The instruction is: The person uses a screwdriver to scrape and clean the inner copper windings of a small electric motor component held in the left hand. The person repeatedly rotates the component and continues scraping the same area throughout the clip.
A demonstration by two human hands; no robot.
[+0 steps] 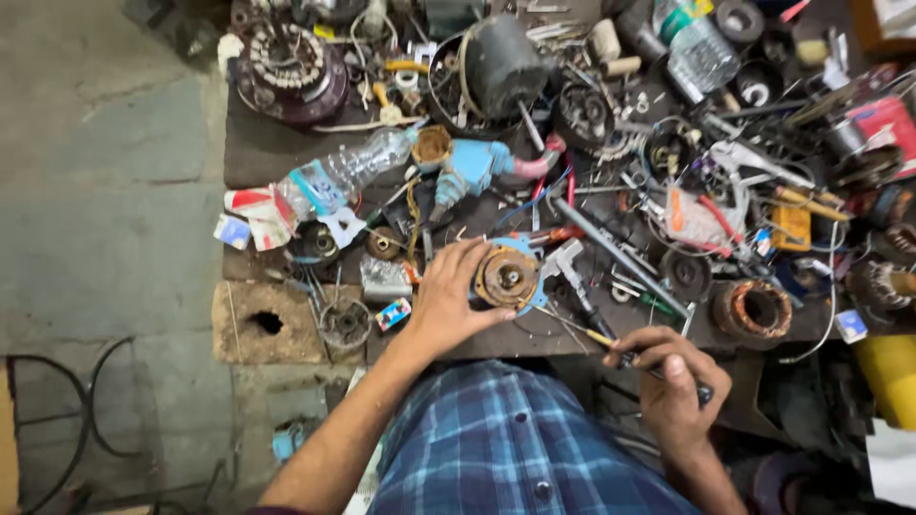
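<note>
1. The cluttered dark wooden workbench (286, 143) fills the upper part of the view; the person in the blue plaid shirt (506, 448) sits at its 6 o'clock edge.
2. The left hand (447, 296) rests on the bench, fingers touching the round rusty motor part with copper winding (508, 277), which lies just at its 3 o'clock.
3. The right hand (673, 381) is off the bench edge, at 4 o'clock from the motor part, holding a thin dark-handled screwdriver (611, 345) that points toward 10 o'clock.
4. A clear plastic water bottle (339, 176) lies on its side at 11 o'clock from the left hand.
5. A large round black motor housing (496, 67) sits at 12 o'clock.
6. A round copper-wound stator coil (754, 310) lies at 3 o'clock from the motor part, near the edge.
</note>
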